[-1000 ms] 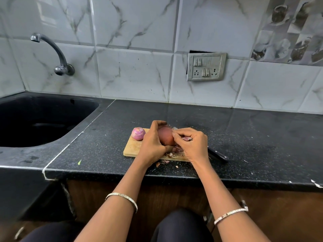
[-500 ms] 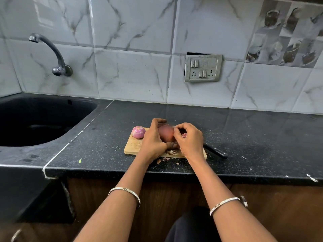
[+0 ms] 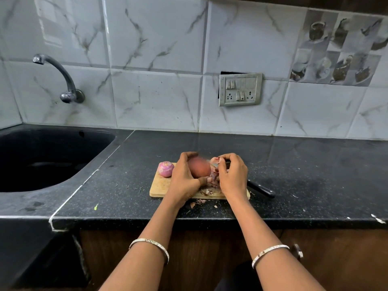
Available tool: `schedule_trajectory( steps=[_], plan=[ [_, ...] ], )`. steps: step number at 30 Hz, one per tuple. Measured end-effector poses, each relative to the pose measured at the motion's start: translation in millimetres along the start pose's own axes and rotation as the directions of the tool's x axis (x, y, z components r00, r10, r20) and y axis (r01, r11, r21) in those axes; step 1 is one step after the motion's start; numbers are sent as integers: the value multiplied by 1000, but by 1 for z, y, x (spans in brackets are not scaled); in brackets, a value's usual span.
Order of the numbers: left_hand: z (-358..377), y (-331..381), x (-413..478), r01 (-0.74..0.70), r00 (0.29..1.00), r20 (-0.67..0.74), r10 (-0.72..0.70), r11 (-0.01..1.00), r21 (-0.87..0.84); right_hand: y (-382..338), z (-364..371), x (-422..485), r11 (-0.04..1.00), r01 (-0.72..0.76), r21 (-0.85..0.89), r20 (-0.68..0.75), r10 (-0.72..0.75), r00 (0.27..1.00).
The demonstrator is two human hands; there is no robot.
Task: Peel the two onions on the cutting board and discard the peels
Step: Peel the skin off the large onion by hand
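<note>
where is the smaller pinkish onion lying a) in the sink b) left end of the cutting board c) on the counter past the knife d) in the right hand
b: the smaller onion sits on the left end of the cutting board, beside the left hand that grips the bigger onion while the right hand pinches its peel.

We see left hand (image 3: 184,177) gripping brown-skinned onion (image 3: 199,169) | right hand (image 3: 232,175) pinching peel (image 3: 215,160) | peeled onion (image 3: 165,169) on cutting board (image 3: 160,186)

Wooden cutting board (image 3: 161,185), matt; countertop (image 3: 294,175) glossy speckled black stone; tap (image 3: 63,78) shiny metal; onion peels (image 3: 206,192) papery.
</note>
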State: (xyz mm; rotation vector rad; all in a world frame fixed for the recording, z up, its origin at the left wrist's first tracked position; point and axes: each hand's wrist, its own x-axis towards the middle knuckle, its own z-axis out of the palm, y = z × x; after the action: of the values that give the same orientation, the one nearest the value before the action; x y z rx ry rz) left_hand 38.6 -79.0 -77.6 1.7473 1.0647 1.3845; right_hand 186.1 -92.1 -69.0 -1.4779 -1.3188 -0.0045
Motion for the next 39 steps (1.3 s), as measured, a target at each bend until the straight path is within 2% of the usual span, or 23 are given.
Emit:
schedule_trajectory(
  steps=[6,12,19,25,31,36,39],
  plan=[
    [1,-1,2,-36,998,-50,39,998,57,-8,6,-2,999,0,-50,12,0,1000],
    [2,0,1,-43,996,-69,51,992,116,-13,1,-7,997,60,38,51,-62,997],
    [2,-2,3,-47,994,-93,62,987,151,-18,0,-11,992,52,114,180,-72,981],
    [3,-3,3,-52,991,-113,70,987,150,-22,-4,-12,996,77,35,248,-83,965],
    [2,0,2,-41,994,-92,56,987,156,-20,2,-9,999,34,-11,176,-32,984],
    [1,1,3,-22,995,-97,35,992,128,-21,0,-10,997,-67,24,92,64,994],
    [1,0,3,-35,994,-95,46,992,117,-19,-2,-10,995,-71,66,58,67,996]
  ],
)
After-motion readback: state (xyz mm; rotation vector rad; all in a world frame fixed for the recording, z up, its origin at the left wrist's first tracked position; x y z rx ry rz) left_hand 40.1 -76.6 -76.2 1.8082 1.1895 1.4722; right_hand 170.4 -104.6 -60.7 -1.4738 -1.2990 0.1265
